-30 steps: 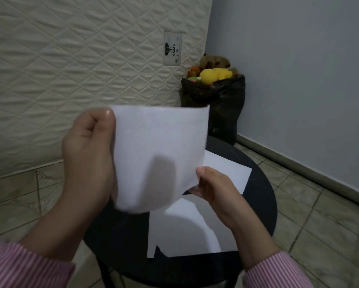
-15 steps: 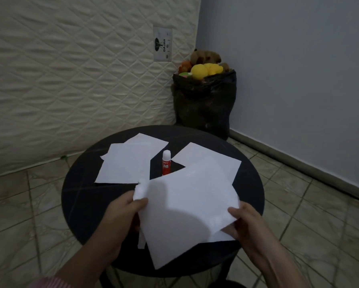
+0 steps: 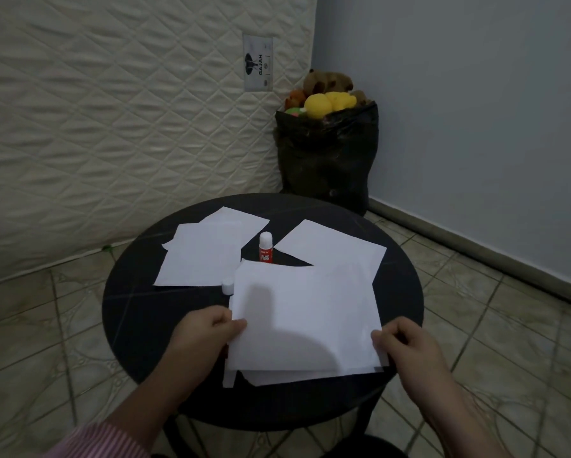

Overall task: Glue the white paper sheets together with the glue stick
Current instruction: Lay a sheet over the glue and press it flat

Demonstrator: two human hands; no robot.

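A white paper sheet [image 3: 304, 312] lies nearly flat over another white sheet [image 3: 297, 377] at the front of the round black table [image 3: 138, 312]. My left hand [image 3: 208, 332] pinches its left edge and my right hand [image 3: 406, 345] pinches its right edge. A red glue stick [image 3: 266, 251] with a white top stands upright at the table's middle, just behind the held sheet. A small white cap [image 3: 227, 287] lies by the sheet's far left corner. More white sheets lie at the back left [image 3: 201, 256] and back right [image 3: 337, 247].
A quilted mattress [image 3: 112, 127] leans against the wall behind the table. A black bag [image 3: 327, 153] of stuffed toys stands in the corner. Tiled floor [image 3: 495, 325] surrounds the table.
The sheet, held up in front of my face a second ago, has come down onto the sheet at the table's front. Both hands have dropped with it and shifted to its side edges.
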